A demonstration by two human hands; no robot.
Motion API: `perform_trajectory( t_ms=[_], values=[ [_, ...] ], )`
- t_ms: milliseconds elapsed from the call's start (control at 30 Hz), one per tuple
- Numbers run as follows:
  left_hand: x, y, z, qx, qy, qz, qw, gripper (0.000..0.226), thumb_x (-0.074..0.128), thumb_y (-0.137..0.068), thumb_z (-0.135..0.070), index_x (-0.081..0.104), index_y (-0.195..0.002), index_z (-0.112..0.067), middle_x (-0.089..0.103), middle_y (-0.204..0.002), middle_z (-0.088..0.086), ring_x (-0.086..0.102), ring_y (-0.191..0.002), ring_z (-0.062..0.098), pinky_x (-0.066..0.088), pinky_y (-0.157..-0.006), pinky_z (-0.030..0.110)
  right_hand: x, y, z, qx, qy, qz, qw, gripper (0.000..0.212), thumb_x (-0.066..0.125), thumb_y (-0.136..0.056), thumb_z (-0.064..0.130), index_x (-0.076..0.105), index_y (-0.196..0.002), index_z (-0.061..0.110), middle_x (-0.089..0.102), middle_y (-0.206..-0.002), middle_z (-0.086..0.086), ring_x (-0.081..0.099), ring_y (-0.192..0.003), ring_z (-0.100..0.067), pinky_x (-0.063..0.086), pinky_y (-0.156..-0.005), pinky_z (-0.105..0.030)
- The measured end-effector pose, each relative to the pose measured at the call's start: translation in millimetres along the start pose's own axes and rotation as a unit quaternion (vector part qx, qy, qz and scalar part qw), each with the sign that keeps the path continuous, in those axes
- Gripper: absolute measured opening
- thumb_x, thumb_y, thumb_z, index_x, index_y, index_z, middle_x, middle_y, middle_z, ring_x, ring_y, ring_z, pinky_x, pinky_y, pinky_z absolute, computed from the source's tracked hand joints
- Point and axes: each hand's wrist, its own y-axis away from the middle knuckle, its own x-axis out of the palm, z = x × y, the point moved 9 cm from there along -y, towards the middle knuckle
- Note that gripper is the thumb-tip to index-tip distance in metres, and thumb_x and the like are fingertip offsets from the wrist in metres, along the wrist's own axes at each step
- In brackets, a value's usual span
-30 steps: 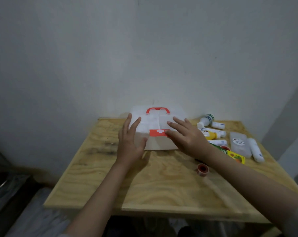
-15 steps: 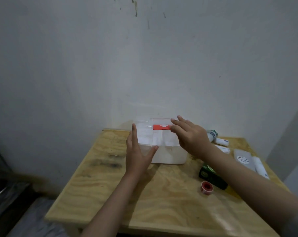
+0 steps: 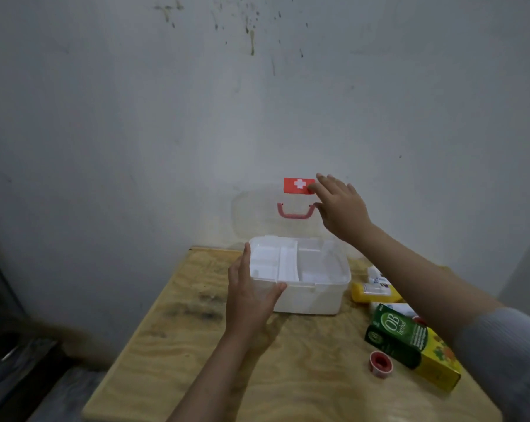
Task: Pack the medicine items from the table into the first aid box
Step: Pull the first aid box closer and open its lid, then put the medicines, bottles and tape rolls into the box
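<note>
The white first aid box point(image 3: 312, 296) stands at the back of the wooden table point(image 3: 196, 360), its inner tray with compartments showing. Its clear lid point(image 3: 257, 214), with a red cross latch point(image 3: 298, 186) and a red handle point(image 3: 295, 212), stands upright against the wall. My right hand point(image 3: 338, 205) grips the lid's top right edge by the latch. My left hand point(image 3: 248, 300) clasps the box's front left corner. To the right lie a green and yellow medicine carton point(image 3: 409, 345), a yellow bottle point(image 3: 373, 291) and a small red tape roll point(image 3: 380, 363).
White tubes point(image 3: 377, 277) lie behind the yellow bottle, partly hidden by my right forearm. The stained wall rises directly behind the box. The table's left edge drops to a dark floor point(image 3: 20, 360).
My right hand has swung the lid from flat up to upright, exposing the inner tray. My left hand stayed on the box's left side. The camera has moved closer.
</note>
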Motion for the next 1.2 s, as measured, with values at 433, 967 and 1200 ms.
perform_trajectory(
  t_ms=[433, 967, 1200],
  values=[
    [-12, -13, 2, 0.007, -0.002, -0.017, 1.0, 0.098, 0.074, -0.071, -0.051, 0.01, -0.144, -0.044, 0.027, -0.146, -0.005, 0.037, -0.128, 0.016, 0.045, -0.085, 0.028, 26, -29, -15, 0.058, -0.046, 0.15, 0.986, 0.072, 0.058, -0.088, 0.028, 0.015, -0.146, 0.027, 0.016, -0.157, -0.013, 0.014, -0.145, -0.03, 0.016, -0.114, -0.059],
    [-28, -15, 1, 0.016, 0.03, -0.053, 0.998, 0.097, 0.075, -0.074, -0.039, 0.014, -0.148, -0.037, 0.028, -0.147, 0.002, 0.037, -0.129, 0.021, 0.039, -0.085, 0.03, -64, 196, -69, 0.236, -0.231, 0.164, 0.93, 0.023, 0.073, -0.076, 0.027, 0.065, -0.098, 0.028, 0.064, -0.099, 0.004, 0.061, -0.092, -0.016, 0.051, -0.081, -0.039],
    [-20, -12, 2, 0.022, 0.043, -0.048, 0.998, 0.097, 0.075, -0.075, -0.035, 0.013, -0.149, -0.036, 0.026, -0.148, 0.004, 0.035, -0.131, 0.02, 0.034, -0.093, 0.029, -48, 275, -78, 0.306, -0.254, 0.188, 0.898, 0.035, 0.081, -0.068, 0.027, 0.066, -0.097, 0.04, 0.06, -0.113, 0.012, 0.059, -0.095, -0.005, 0.043, -0.076, -0.022]
  ],
)
